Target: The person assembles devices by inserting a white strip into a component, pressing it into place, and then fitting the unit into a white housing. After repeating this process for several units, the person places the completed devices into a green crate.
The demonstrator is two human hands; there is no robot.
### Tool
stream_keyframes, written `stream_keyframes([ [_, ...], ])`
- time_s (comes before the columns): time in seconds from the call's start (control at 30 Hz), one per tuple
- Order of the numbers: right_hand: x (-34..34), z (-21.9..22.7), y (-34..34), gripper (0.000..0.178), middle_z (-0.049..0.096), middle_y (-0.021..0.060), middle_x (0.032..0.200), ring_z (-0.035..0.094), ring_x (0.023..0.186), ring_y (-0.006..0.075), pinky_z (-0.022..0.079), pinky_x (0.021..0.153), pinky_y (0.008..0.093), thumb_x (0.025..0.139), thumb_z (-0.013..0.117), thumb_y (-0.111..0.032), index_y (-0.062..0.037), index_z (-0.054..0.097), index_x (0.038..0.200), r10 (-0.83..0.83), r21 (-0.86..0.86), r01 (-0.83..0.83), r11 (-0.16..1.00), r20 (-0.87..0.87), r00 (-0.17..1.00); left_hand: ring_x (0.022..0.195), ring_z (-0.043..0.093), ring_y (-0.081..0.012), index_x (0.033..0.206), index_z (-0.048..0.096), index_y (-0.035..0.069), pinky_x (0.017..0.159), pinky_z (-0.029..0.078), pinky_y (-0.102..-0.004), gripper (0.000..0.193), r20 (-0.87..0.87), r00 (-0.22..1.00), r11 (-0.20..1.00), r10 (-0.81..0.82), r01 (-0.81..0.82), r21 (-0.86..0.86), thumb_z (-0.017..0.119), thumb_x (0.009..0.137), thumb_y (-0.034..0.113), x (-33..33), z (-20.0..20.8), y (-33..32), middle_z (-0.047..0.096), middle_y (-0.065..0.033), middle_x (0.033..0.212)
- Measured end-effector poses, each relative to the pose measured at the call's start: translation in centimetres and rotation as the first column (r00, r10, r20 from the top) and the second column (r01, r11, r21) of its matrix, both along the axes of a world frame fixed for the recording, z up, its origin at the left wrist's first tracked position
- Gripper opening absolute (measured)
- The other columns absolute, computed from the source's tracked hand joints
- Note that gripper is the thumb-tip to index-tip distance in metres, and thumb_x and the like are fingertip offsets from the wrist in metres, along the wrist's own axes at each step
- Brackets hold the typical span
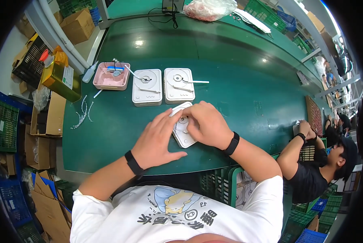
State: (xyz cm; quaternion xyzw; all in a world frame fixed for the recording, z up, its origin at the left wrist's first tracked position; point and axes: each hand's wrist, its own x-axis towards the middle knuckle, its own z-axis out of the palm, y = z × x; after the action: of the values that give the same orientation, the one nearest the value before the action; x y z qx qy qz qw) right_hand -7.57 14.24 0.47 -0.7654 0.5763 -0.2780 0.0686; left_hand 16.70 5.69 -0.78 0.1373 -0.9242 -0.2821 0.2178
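A small white box shaped like a record player (185, 139) lies at a slant on the green table in front of me. My left hand (154, 141) rests on its left and upper edge, fingers stretched out and thumb apart. Over its upper right part, my right hand (211, 126) has fingers bent and pinched together near the round platter; whatever sits between the fingertips is hidden. Two more white record-player boxes stand just beyond, a left one (146, 97) and a right one (179, 94), each with a white stick at its round platter.
A pink open case (110, 86) holding wired parts sits far left, beside a small bottle (89, 73) and a yellow-green can (62, 79). Loose white strips (83, 113) lie nearby. Below the front edge is a green crate (233, 186); a co-worker (311, 174) sits at the right.
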Motion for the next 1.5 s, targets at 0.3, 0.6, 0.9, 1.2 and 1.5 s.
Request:
stream_keyframes([
  [0.3,1.8,-1.7,0.8,0.023,0.071,0.0099,0.124,0.062,0.114,0.0338,0.055,0.096,0.0452,0.083,0.091,-0.017,-0.0073,0.079,0.100,-0.092,0.040,0.085,0.996,0.210,0.973,0.155,0.052,-0.0462,0.175,0.036,-0.002,0.119,0.055,-0.0534,0.119,-0.004,0.991,0.988,0.136,-0.135,-0.073,0.100,0.081,0.034,-1.4,-0.7,2.0,0.058,-0.0242,0.162],
  [0.6,-1.6,-0.3,0.4,0.014,0.074,0.0095,0.129,0.066,0.124,0.0321,0.056,0.108,0.0448,0.086,0.091,-0.013,-0.0086,0.083,0.097,0.019,0.065,-0.036,0.997,0.246,0.969,0.151,0.060,-0.0452,0.173,0.041,0.000,0.119,0.055,-0.0523,0.111,0.124,0.992,0.999,-0.023,0.027,-0.027,0.098,0.083,0.030,1.4,0.1,-0.6,0.057,-0.0314,0.166],
  [0.9,-2.7,0.4,-0.2,0.014,0.070,0.0130,0.138,0.067,0.134,0.0344,0.056,0.115,0.0464,0.087,0.091,-0.013,-0.0066,0.081,0.095,-0.042,0.338,-0.101,0.936,0.391,0.919,0.155,0.059,-0.0393,0.157,0.066,0.008,0.118,0.057,-0.0492,0.081,0.097,0.985,0.982,-0.140,0.151,-0.115,0.095,0.084,0.027,0.9,0.2,-2.5,0.062,-0.0198,0.166],
  [1.2,-1.4,-0.2,0.2,0.017,0.069,0.0157,0.142,0.071,0.131,0.0331,0.059,0.111,0.0438,0.083,0.088,-0.012,-0.0053,0.078,0.095,-0.051,0.273,-0.049,0.961,0.350,0.935,0.157,0.057,-0.0353,0.150,0.071,0.008,0.116,0.058,-0.0481,0.071,0.118,0.984,0.968,-0.136,0.157,-0.197,0.092,0.085,0.028,0.6,0.3,-2.2,0.067,-0.0133,0.160],
  [1.5,-1.1,0.7,0.0,0.019,0.071,0.0142,0.139,0.072,0.128,0.0319,0.060,0.107,0.0432,0.083,0.088,-0.011,-0.0052,0.073,0.093,-0.124,0.328,0.013,0.945,0.320,0.939,0.156,0.058,-0.0345,0.151,0.069,0.008,0.111,0.059,-0.0488,0.074,0.139,0.980,0.965,-0.143,0.170,-0.201,0.092,0.083,0.029,0.6,0.6,-2.6,0.066,-0.0136,0.161],
])
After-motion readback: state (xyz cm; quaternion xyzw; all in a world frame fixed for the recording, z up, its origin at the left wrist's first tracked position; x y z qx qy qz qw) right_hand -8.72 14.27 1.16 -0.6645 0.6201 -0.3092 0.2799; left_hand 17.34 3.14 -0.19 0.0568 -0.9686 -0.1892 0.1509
